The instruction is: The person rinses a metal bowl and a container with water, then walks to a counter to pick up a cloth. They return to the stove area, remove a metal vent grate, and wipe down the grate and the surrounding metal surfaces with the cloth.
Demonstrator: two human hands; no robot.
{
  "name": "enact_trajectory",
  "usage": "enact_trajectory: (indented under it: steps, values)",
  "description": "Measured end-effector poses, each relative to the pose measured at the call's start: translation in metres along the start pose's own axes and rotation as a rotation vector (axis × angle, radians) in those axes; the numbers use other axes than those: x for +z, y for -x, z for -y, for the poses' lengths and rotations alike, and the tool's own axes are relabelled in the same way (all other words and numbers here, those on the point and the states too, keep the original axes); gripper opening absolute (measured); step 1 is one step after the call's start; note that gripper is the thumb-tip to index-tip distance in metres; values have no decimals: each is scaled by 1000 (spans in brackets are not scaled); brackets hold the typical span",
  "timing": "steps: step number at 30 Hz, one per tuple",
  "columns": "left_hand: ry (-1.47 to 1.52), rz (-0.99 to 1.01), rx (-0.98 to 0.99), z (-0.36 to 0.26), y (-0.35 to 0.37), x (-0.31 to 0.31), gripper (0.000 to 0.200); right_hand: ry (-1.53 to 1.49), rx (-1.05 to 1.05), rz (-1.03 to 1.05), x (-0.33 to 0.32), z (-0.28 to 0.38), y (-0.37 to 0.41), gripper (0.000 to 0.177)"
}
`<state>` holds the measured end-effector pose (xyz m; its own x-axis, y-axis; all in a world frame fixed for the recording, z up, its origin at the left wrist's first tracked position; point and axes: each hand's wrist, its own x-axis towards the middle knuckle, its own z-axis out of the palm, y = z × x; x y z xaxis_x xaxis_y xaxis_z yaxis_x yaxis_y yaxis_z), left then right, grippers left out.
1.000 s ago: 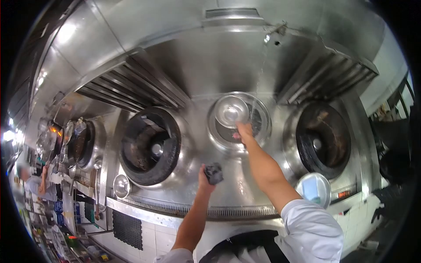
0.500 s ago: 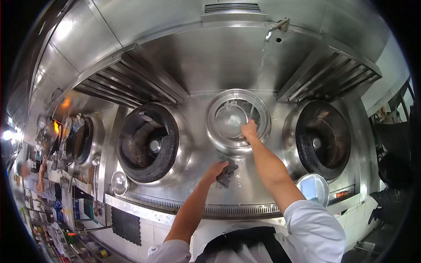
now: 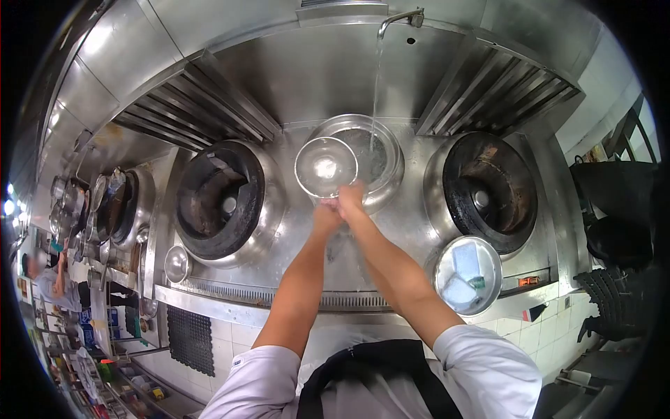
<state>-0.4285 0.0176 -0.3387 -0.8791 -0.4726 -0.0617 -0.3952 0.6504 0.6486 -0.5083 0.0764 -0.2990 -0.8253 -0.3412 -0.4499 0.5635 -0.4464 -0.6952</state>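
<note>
A shiny round metal bowl (image 3: 326,167) is tilted over the left side of a large steel basin (image 3: 392,183). My right hand (image 3: 351,200) closes at the bowl's lower right rim. Pressed up beside it, my left hand (image 3: 326,215) is closed at the bottom of the same rim; its fingertips are partly hidden and blurred. Water from a tap (image 3: 399,19) falls into the basin behind the bowl. The grey cloth cannot be made out.
Dark-rimmed wok burners stand left (image 3: 188,216) and right (image 3: 454,202). A metal bowl with light blue pieces (image 3: 498,269) sits front right, a small bowl (image 3: 178,264) front left. A person (image 3: 59,286) is far left.
The round bowl has come up out of the basin, to the left and nearer me. My left hand has left the cloth's spot and joined my right hand. The whole view has shifted.
</note>
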Motion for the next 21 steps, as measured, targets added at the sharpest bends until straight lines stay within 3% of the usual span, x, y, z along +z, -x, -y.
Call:
enact_trajectory:
  steps: [2, 5, 9, 11, 14, 17, 21]
  values:
    - [114, -197, 126, 31, -6, 20, 35, 24, -49, 55, -3, -28, -15, 52]
    - [-152, -13, -88, 22, 1, -2, 33, 68, -88, 112, 4, -30, -4, 50]
    - [520, 59, -284, 41, -1, -20, 38, 123, -217, 86, 11, -35, 1, 48]
    - [740, 42, -557, 28, 5, -30, 31, 64, -201, 149, 17, -26, 12, 56]
    - [1043, 89, -660, 36, 9, -35, 30, 29, -137, 209, 25, -16, 24, 65]
    - [808, 190, -615, 27, 16, -46, 29, 32, -111, 193, 28, -9, 35, 67]
    - [196, 98, -253, 6, 24, -50, 22, 130, -103, 220, 22, 0, 40, 71]
